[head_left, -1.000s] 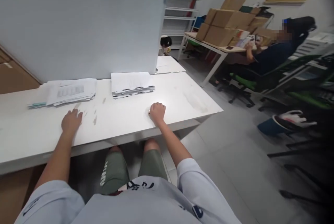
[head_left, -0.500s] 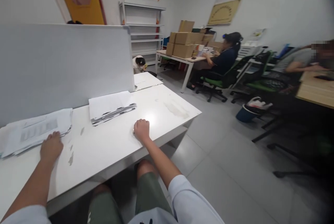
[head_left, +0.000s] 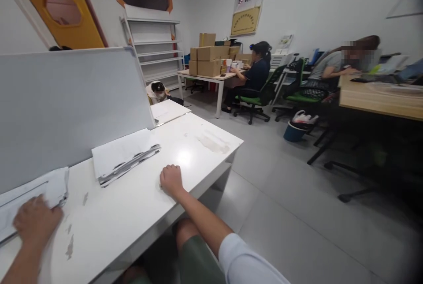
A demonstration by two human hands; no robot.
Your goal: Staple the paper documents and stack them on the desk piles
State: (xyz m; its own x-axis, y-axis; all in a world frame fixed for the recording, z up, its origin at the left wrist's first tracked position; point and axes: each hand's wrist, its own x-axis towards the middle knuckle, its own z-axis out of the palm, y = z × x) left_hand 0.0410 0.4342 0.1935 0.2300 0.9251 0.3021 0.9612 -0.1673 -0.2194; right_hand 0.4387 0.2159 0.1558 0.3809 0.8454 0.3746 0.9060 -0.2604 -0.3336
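text: none legible | wall poster point(head_left: 248, 1): print too small | paper stacks point(head_left: 124, 156): print blurred

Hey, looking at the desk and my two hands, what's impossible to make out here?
Head view only:
- Printed text on the left stack of white papers: blurred, and cut off by the left edge.
- Whether the closed right hand holds anything: its curled fingers hide the palm.
- What lies behind the grey desk partition: the panel blocks it.
- Left hand: motion-blurred on the papers.
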